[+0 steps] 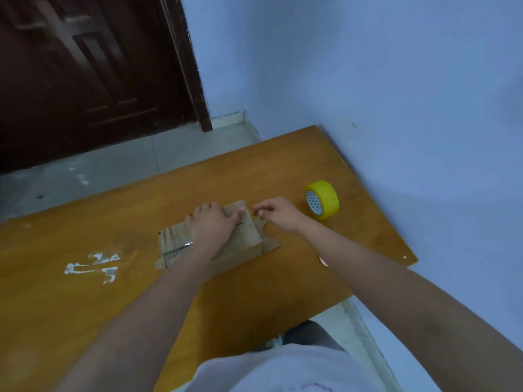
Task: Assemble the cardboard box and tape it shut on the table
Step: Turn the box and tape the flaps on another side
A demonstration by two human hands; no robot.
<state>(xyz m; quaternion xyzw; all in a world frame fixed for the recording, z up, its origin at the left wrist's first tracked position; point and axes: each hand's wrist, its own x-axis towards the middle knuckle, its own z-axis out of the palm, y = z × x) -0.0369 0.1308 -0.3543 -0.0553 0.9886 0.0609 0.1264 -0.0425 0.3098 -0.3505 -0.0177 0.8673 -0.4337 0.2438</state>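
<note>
Blue wall [368, 66], dark door [85, 75], grey floor [113, 171].

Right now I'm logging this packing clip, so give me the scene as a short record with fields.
surface: wooden table against a blue wall
box: small cardboard box lying on the table, a flap sticking out at its right end
left hand: left hand pressed flat on top of the box
right hand: right hand at the box's right end, fingers pinched, holding nothing that shows
tape: yellow tape roll standing on edge, right of the hands, untouched
marks: white smears on the table, left of the box
</note>
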